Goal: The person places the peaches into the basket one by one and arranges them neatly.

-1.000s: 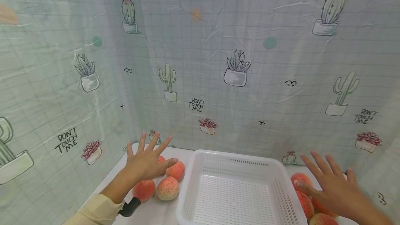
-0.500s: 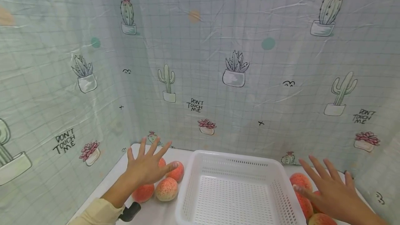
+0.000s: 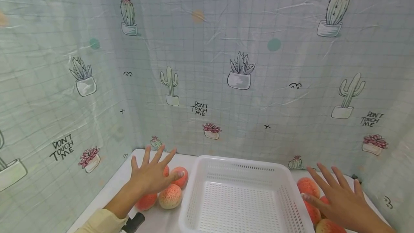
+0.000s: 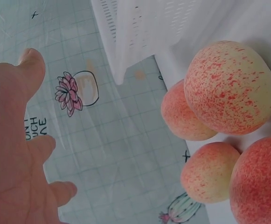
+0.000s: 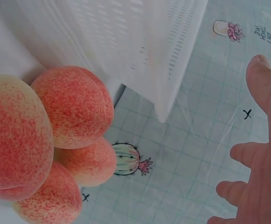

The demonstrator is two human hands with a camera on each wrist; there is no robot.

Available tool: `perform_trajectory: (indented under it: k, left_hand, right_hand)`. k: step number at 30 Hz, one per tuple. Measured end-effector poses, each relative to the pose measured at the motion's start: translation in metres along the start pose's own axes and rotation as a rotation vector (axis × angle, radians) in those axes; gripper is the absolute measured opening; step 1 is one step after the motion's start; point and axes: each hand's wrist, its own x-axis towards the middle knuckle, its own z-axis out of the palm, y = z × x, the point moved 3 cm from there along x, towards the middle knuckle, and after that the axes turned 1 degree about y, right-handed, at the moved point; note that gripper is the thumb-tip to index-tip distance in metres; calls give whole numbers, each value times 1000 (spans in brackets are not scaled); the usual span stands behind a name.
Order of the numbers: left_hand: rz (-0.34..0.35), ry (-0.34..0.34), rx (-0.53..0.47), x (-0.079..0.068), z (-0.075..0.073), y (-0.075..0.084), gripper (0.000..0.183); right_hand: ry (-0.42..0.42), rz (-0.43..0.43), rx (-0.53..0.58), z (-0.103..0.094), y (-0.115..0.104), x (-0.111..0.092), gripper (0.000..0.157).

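My left hand [image 3: 150, 178] hovers with fingers spread over a group of peaches [image 3: 170, 196] on the left of the table. In the left wrist view those red-and-cream peaches [image 4: 231, 88] lie apart from the hand [image 4: 14, 140], and nothing is in its grasp. On the other side, my right hand [image 3: 343, 202], also spread, partly covers a second cluster of peaches [image 3: 308, 187]. The right wrist view shows several peaches [image 5: 74, 107] bunched together, away from the bare fingers and thumb. Between the hands stands a white perforated plastic basket [image 3: 239, 204] with nothing in it.
The white table [image 3: 123, 175] ends against a grid-patterned curtain [image 3: 207, 64] printed with cacti, which hangs at the back and both sides. A black strap piece [image 3: 134, 222] sits at the left wrist. Peaches flank the basket closely on both sides.
Both hands have sunk slightly, their fingers still spread. The head view has shifted a little to the right. Peaches and basket keep their places.
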Motion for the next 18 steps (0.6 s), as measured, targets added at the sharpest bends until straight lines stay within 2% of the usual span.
perform_trajectory:
  k: [10, 18]
  left_hand:
    - [11, 16, -7, 1, 5, 2, 93]
    - [28, 11, -26, 1, 11, 2, 93]
  right_hand:
    - [-35, 23, 19, 3, 1, -4, 98]
    - [-40, 13, 32, 7, 2, -6, 93]
